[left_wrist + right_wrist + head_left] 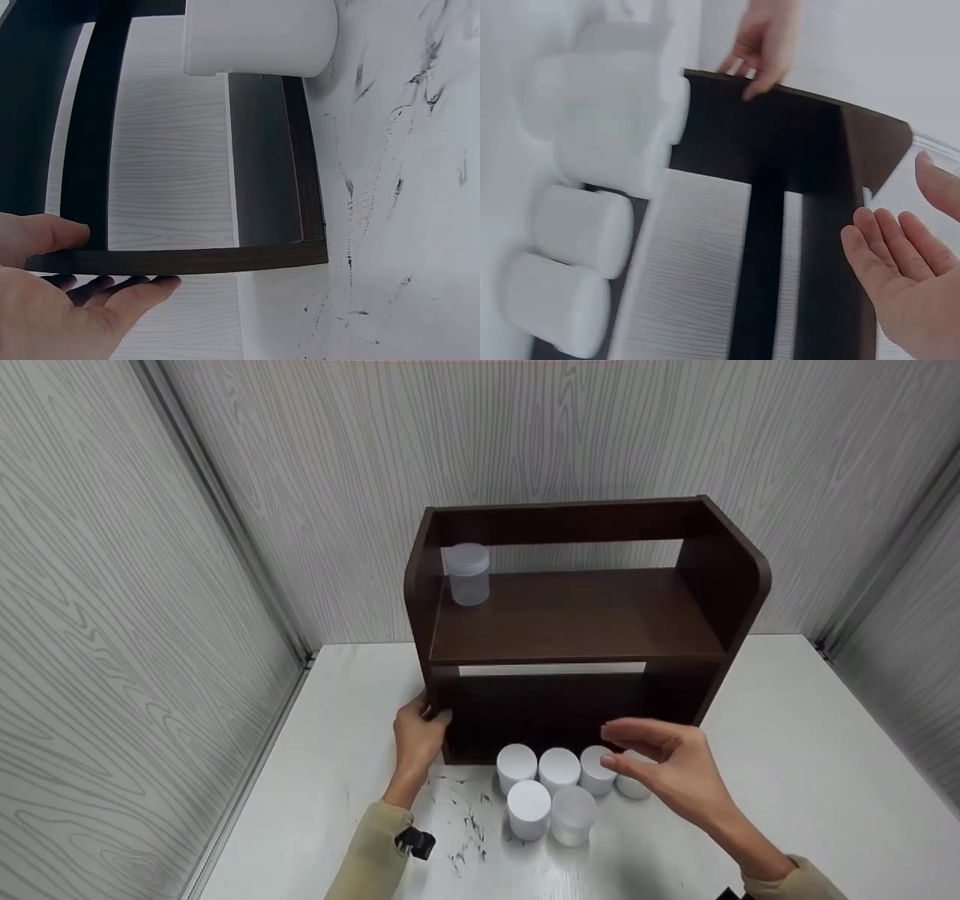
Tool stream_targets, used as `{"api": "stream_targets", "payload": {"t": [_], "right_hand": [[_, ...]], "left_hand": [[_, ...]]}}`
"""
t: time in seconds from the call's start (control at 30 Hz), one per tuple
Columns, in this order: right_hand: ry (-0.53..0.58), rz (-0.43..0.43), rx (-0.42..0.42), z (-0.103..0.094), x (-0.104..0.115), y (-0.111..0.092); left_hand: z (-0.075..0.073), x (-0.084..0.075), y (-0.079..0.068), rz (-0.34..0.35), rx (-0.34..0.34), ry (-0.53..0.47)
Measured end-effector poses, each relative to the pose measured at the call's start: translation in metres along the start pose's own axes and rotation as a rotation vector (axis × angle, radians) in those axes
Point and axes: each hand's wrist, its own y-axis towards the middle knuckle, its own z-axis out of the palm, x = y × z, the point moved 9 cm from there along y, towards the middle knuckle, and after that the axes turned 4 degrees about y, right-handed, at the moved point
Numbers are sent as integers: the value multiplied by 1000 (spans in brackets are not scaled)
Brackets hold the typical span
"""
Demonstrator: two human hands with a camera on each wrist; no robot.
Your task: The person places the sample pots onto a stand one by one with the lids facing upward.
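Seven jars are noted, one on a dark brown two-tier wooden shelf and six on the white table in front of it. The left side panel of the shelf is grasped by the left hand, its thumb placed on the inner face and its fingers on the outer face. Nothing is held by the right hand; it is raised over the front of the shelf, with the thumb parted from the extended fingers.

A translucent jar is seated upright on the upper tier, above and beyond the left hand, near the left end.

The six table jars are arranged upright in two rows between the hands. In the far row, three white jars are set to the left of the right hand, and a fourth pale jar is partly covered by its thumb. In the near row, a white front jar and a frosted jar are placed side by side, lower and to the left of the right hand.

Dark scuff marks are observed on the tabletop, to the right of the left hand and nearer the person. Beige sleeves are worn on both arms.
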Motion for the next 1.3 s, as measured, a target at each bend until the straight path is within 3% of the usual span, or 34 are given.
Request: {"api": "stream_targets", "payload": {"t": [0.43,0.6,0.97,1.3], "right_hand": [[-63,173,1,-2,-64,-39],[-73,235,37,3,-83,-50],[-146,253,105,13,-113,-58],[-182,209,157,20,-118,-55]], "left_hand": [[0,2,-1,-30,-7,3],[-1,1,1,-28,-18,5],[0,1,1,-40,-5,-25],[0,0,1,-37,-11,-18]]}}
